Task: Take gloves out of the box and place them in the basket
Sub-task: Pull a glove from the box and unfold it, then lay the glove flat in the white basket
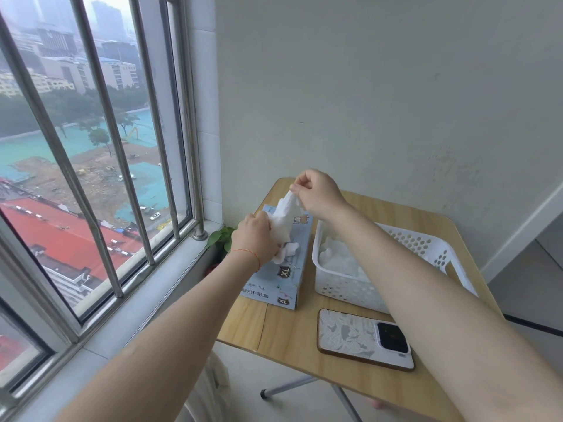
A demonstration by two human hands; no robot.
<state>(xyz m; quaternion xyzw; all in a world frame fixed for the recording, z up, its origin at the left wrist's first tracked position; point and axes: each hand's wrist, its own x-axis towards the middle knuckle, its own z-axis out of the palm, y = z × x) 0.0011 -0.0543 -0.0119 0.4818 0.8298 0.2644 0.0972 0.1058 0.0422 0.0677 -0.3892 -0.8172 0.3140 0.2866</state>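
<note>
A pale blue glove box (281,275) marked XL lies on the small wooden table (292,333), left of a white perforated basket (341,287). The basket holds a heap of white gloves (338,257). My right hand (316,191) pinches the top of a white glove (285,219) and holds it stretched up above the box opening. My left hand (254,237) presses on the box at the opening, its fingers closed around the lower part of the same glove. More white glove material bunches out of the opening beside that hand.
A phone (365,338) in a patterned case lies face down near the table's front edge, below the basket. A barred window and its sill run along the left. A green plant (221,239) sits between sill and table. The wall stands close behind the table.
</note>
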